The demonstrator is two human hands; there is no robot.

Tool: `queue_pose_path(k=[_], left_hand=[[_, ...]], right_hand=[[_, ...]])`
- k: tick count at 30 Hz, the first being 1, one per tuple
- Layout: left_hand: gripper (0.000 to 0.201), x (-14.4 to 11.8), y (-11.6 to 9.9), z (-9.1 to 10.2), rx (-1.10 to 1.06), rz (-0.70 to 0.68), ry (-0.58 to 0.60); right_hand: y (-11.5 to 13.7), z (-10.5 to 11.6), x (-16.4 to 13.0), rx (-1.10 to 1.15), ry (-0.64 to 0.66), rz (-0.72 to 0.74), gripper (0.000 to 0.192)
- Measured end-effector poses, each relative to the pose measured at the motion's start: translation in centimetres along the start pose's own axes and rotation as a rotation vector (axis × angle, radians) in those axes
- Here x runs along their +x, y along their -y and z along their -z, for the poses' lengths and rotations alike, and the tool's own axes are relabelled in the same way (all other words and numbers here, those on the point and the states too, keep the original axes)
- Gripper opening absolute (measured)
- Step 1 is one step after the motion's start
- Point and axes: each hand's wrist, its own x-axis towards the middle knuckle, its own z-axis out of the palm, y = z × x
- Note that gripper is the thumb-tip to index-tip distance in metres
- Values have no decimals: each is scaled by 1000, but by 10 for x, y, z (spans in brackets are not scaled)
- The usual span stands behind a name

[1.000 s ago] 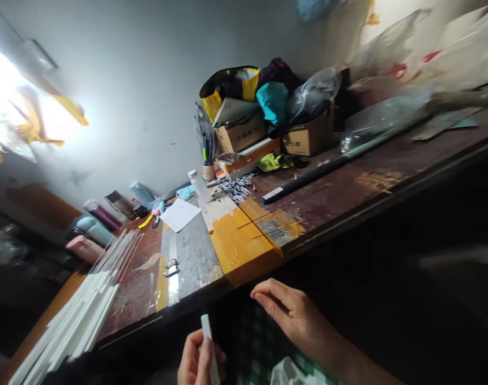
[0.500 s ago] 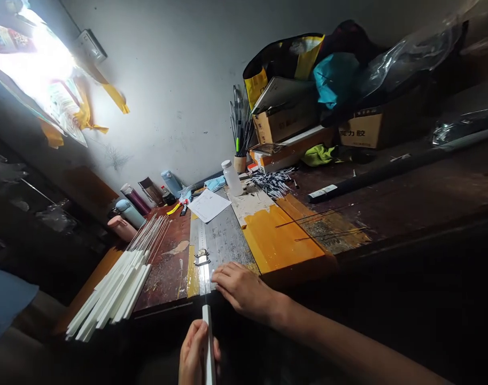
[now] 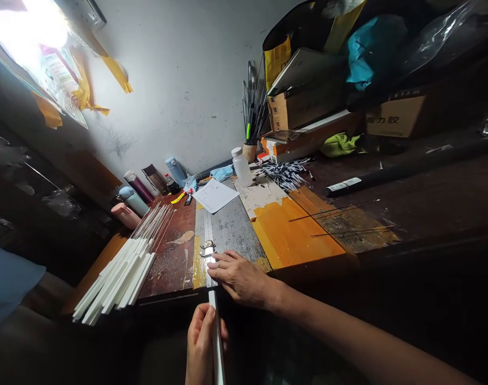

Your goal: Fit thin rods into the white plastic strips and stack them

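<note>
My left hand (image 3: 201, 345) grips a long white strip (image 3: 216, 334) below the table's front edge, its far end reaching the edge. My right hand (image 3: 239, 277) lies flat, fingers spread, on the grey metal plate (image 3: 231, 230) at the near edge, its fingertips on the steel ruler (image 3: 208, 238) beside a small metal clip (image 3: 207, 247). A pile of similar white strips (image 3: 121, 278) lies to the left on the table.
Yellow-painted board (image 3: 295, 235) right of the plate. A sheet of paper (image 3: 215, 194), white bottle (image 3: 242, 167), cup of rods (image 3: 252, 115), cardboard boxes (image 3: 308, 107), bags and a black tube (image 3: 404, 168) fill the back. Flasks (image 3: 133, 199) stand at left.
The view swung down and left toward the table. My right hand went from the air onto the plate and ruler. My left hand brought the white strip up to the table edge.
</note>
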Motion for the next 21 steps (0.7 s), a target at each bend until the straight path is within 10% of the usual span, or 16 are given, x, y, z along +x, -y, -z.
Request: queue_pose_path(k=[12, 21], left_hand=[[41, -27, -7, -2, -116, 210, 102], [31, -47, 6, -14, 235, -217, 57]], right_hand=[[25, 3, -30, 702, -303, -459, 28], [39, 5, -42, 928, -435, -705, 29]])
